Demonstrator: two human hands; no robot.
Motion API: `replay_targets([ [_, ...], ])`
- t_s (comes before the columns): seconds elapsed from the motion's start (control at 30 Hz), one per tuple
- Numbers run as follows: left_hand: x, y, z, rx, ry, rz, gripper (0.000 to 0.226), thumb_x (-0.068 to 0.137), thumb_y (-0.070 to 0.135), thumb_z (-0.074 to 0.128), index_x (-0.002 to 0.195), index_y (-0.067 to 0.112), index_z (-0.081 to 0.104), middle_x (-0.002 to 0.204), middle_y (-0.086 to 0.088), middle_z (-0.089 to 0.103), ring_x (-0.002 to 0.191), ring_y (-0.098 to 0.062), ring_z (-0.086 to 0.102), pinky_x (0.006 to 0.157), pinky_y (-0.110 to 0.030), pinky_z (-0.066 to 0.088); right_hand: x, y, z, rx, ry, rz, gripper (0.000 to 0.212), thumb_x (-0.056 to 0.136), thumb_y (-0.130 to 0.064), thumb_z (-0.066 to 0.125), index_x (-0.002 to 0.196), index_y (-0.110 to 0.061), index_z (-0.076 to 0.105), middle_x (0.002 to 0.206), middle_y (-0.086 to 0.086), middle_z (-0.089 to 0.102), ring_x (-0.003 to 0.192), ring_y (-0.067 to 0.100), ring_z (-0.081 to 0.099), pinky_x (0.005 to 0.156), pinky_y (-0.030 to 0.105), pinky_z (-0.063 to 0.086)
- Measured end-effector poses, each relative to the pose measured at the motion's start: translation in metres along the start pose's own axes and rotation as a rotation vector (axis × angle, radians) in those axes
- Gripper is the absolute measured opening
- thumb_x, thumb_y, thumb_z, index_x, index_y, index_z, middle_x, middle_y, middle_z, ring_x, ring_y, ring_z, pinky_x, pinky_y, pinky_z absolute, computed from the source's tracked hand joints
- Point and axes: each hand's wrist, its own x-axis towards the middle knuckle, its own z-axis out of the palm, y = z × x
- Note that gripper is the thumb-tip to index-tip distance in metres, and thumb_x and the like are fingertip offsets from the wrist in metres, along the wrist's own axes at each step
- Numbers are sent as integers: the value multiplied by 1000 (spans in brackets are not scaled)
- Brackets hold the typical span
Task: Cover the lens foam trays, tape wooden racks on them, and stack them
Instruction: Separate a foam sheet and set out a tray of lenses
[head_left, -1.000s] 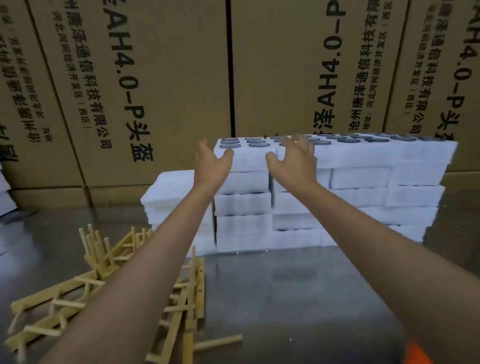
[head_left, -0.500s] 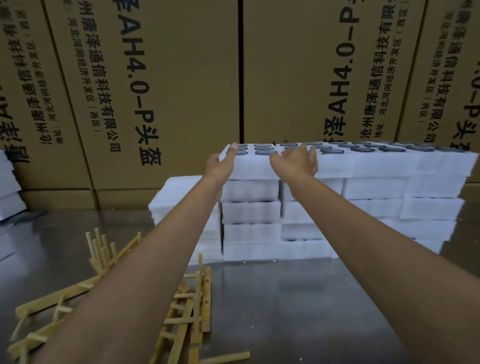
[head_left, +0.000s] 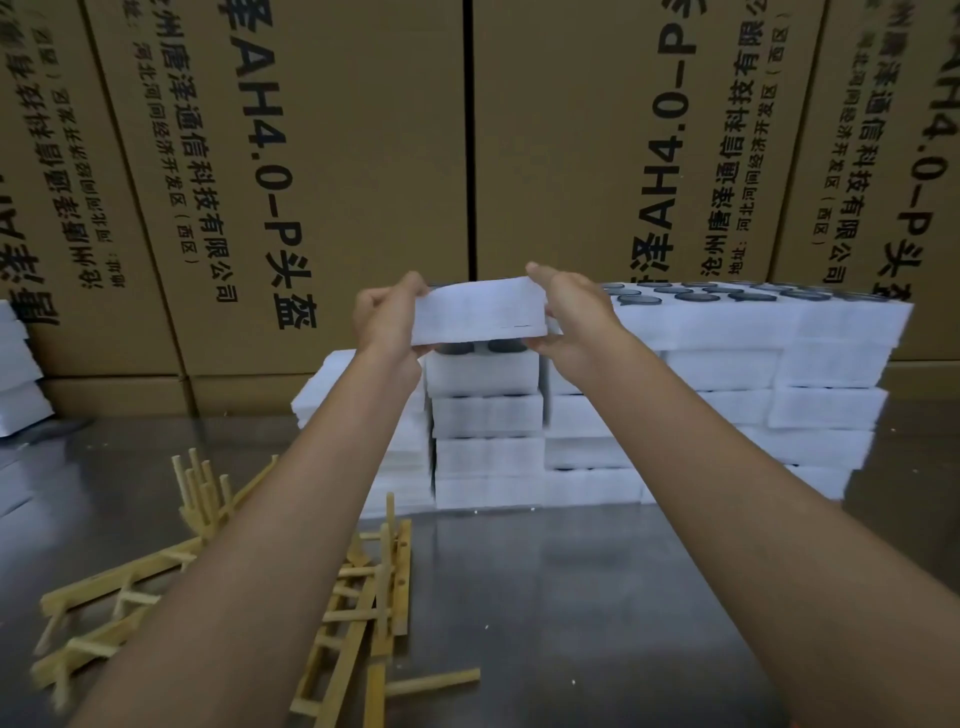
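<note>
A white foam tray (head_left: 478, 312) hangs lifted a little above the left column of the foam tray stack (head_left: 488, 415), tilted with its near face toward me. My left hand (head_left: 387, 317) grips its left end and my right hand (head_left: 574, 314) grips its right end. Dark round lenses (head_left: 485, 347) show in the tray just beneath it. More lens-filled trays (head_left: 727, 312) top the stack to the right. A heap of wooden racks (head_left: 358, 597) lies on the metal table (head_left: 597, 597) at the front left, partly hidden by my left forearm.
Tall cardboard boxes (head_left: 571, 130) with black print wall off the back of the table. A lower pile of plain white foam sheets (head_left: 332, 384) sits left of the tray stack. More white foam pieces (head_left: 18, 374) lie at the far left edge.
Both hands have closed on the ends of the top left tray and raised it off the stack; before, they were only reaching to it with fingers spread.
</note>
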Motion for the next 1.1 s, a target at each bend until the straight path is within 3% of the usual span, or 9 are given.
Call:
replay_targets([
  [0.17,-58,13,-18,-29,-20,87,26,79,14,68,94,18,47,99,8,48,87,-9,49,77,-38,57,-39,-12,-10,44,-60,-4,42,93,-30,70,129,-12,61,98,-3,61,83,11,59,88,40,59],
  [0.3,-114,13,-41,-36,-118,91,29,73,15,69,93,21,49,100,8,52,91,-11,51,75,-36,49,-85,-13,-37,16,-143,-21,6,85,-19,73,82,-20,77,81,-6,69,81,16,63,73,32,55],
  [0.4,-154,1,-61,-5,-209,46,44,62,19,67,101,21,48,97,5,53,85,-11,56,71,-32,48,-121,1,-65,-71,-177,-38,21,81,-12,65,63,-20,73,70,-6,66,76,16,59,68,32,52],
  [0.47,-178,-15,-73,35,-244,9,58,59,20,67,114,23,49,95,5,54,79,-11,58,69,-31,46,-144,17,-84,-169,-198,-24,7,77,-15,62,75,-20,66,78,-1,58,78,18,52,73,35,45],
  [0.57,-208,-47,-91,123,-305,-78,65,55,23,68,117,35,51,102,1,58,91,-18,58,76,-36,40,-168,47,-112,-275,-163,32,27,61,-23,60,88,-20,62,85,3,55,82,22,50,75,37,40],
  [0.73,-240,-103,-107,137,-326,-254,66,48,42,73,109,27,50,110,-3,62,87,-15,65,65,-32,51,-183,110,-148,-335,-80,240,42,54,-21,60,95,-12,67,87,11,60,81,27,56,74,39,43],
  [0.87,-250,-140,-115,275,-244,-307,56,62,38,74,111,32,46,122,-3,59,104,-21,63,91,-42,53,-184,158,-160,-328,-66,349,43,55,-15,62,95,-4,73,84,13,64,75,27,60,70,34,45],
  [0.97,-245,-153,-124,357,-243,-292,40,80,28,72,111,34,47,119,4,61,103,-14,63,81,-32,52,-182,176,-160,-335,-95,384,39,53,-17,61,90,-11,74,79,6,70,66,20,63,59,25,47],
  [1.1,-228,-152,-130,446,-255,-284,34,85,28,68,113,33,48,114,6,61,101,-13,63,74,-29,49,-173,189,-158,-379,17,342,45,52,-25,62,95,-13,63,84,1,66,65,15,62,52,23,44],
])
